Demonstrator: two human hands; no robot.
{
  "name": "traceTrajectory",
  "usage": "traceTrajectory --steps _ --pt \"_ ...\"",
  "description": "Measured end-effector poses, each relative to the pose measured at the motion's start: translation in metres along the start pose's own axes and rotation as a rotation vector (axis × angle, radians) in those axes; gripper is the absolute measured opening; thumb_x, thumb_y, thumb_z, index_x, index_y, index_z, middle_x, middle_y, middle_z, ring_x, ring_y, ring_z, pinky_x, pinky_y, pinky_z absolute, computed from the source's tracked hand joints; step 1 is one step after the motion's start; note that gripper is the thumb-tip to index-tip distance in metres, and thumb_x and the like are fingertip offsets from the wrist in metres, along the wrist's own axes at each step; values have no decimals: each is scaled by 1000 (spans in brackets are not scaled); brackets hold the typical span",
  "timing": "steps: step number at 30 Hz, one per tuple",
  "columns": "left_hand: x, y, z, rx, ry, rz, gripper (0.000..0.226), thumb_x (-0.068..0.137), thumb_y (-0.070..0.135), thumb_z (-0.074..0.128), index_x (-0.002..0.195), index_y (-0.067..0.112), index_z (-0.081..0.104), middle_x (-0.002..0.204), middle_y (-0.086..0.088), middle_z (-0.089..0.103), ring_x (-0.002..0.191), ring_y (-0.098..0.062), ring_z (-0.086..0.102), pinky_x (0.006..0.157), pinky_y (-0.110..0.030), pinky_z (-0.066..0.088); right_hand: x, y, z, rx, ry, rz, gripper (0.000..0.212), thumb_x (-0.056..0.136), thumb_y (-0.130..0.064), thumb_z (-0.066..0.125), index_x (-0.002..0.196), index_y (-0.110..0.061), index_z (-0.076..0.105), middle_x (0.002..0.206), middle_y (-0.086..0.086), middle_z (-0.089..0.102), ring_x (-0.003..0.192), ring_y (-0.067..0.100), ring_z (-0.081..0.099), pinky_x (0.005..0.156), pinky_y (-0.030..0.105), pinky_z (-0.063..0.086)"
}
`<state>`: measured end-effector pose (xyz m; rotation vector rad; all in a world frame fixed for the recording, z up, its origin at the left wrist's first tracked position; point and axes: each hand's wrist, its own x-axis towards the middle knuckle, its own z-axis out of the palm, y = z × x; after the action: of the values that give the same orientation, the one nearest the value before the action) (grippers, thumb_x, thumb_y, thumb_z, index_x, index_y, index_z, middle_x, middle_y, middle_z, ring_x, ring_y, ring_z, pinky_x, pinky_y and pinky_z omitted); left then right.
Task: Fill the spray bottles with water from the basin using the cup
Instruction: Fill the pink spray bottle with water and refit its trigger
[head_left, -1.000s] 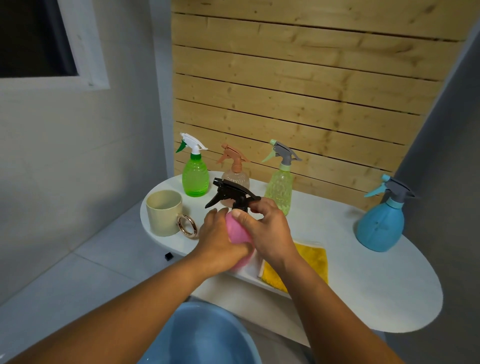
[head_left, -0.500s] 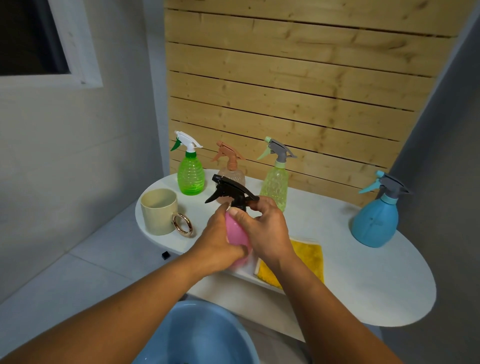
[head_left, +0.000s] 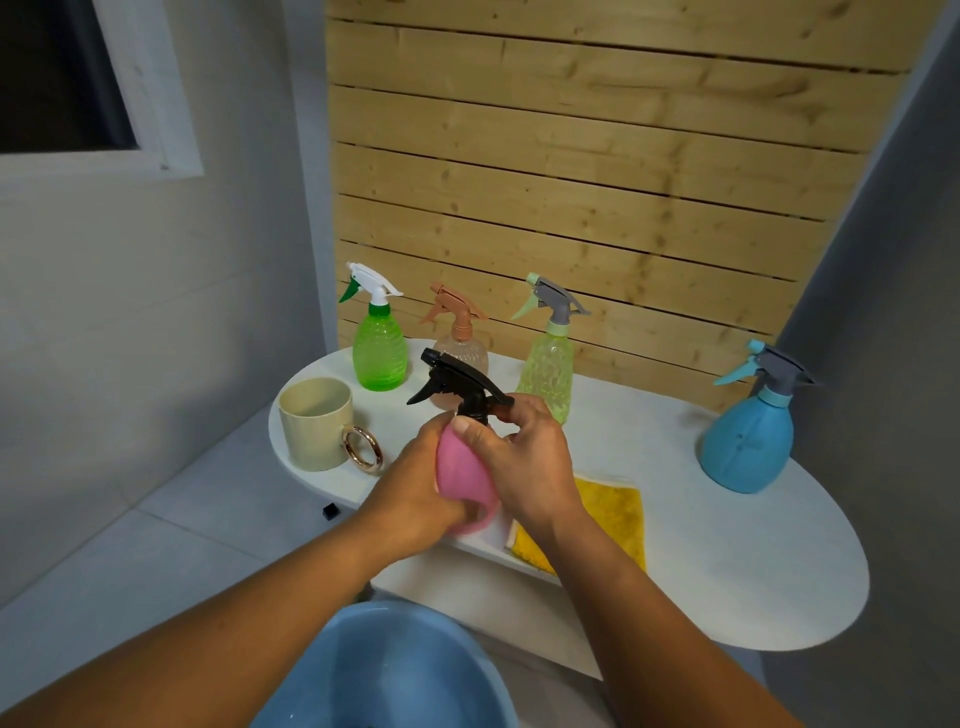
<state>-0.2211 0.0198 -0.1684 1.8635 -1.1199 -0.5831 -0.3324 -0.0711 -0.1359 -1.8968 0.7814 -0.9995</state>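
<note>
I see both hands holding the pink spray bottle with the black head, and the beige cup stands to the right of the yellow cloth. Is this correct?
Not quite. Both hands, left and right, do hold the pink spray bottle with the black head, but the beige cup stands to the left of the yellow cloth, as the head view shows.

Both hands — left hand (head_left: 415, 493), right hand (head_left: 524, 467) — grip pink bottle (head_left: 460, 475).

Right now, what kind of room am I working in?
Probably a bathroom or wash area: tiled floor, a blue basin below a white table, and a wood-slat wall panel.
</note>
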Motion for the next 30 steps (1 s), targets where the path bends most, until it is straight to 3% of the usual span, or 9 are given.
traceTrajectory --steps 2,5,9,12,16,21,24,27,30 --pt "-2 3 1 117 118 0 107 53 44 99 141 42 38 117 8 54 107 -17 60 83 -35 56 -1 -1 2 -10 29 1 21 82 -40 81 99 -41 68 111 -11 59 109 7 59 97 34 51" --pt "-6 8 10 300 215 -64 110 51 62 93 140 34 35 115 3 40 118 -26 50 90 -38 50 -3 -3 5 -45 59 -1 24 81 -42 81 101 -37 69 110 -9 59 109 11 59 94 30 50" --pt "-6 4 16 187 179 -49 105 61 45 93 147 29 33 123 6 32 130 -22 40 102 -35 44 -4 -3 4 -47 56 6 25 82 -42 81 103 -34 70 109 -8 60 107 12 60 92 29 50" --pt "-4 -3 12 -42 64 -26 104 61 28 93 145 44 33 132 9 52 118 -15 59 94 -38 57 -5 -6 3 -3 33 21 22 82 -40 81 97 -40 64 107 -11 59 106 10 60 92 29 51" --pt "-2 3 7 71 184 -64 106 52 48 98 141 43 39 122 6 50 110 -19 59 89 -38 56 -5 -10 4 -19 47 27 21 82 -40 82 90 -42 63 103 -13 58 103 10 60 87 23 48" --pt "-5 16 18 267 242 -149 101 66 58 87 145 32 29 120 2 29 131 -29 43 93 -39 45 -2 -13 7 -33 65 35 23 81 -39 83 82 -41 60 101 -11 60 101 11 61 88 28 51" --pt "-2 11 17 94 167 -110 104 61 51 88 147 32 33 137 2 39 133 -24 46 106 -43 49 0 -12 6 -42 51 32 22 82 -39 82 92 -34 64 103 -8 61 100 11 61 87 26 50" --pt "-3 7 10 -65 74 -93 99 63 33 94 143 41 36 125 9 59 111 -16 63 92 -42 59 -1 -12 5 -52 52 43 22 82 -39 82 94 -33 65 104 -8 61 98 10 59 83 21 45" --pt "-3 7 6 40 167 -85 101 55 44 99 138 40 41 119 7 59 106 -20 64 86 -41 59 -1 -12 5 -66 68 60 21 82 -41 82 93 -32 67 104 -6 60 98 10 58 84 23 46"
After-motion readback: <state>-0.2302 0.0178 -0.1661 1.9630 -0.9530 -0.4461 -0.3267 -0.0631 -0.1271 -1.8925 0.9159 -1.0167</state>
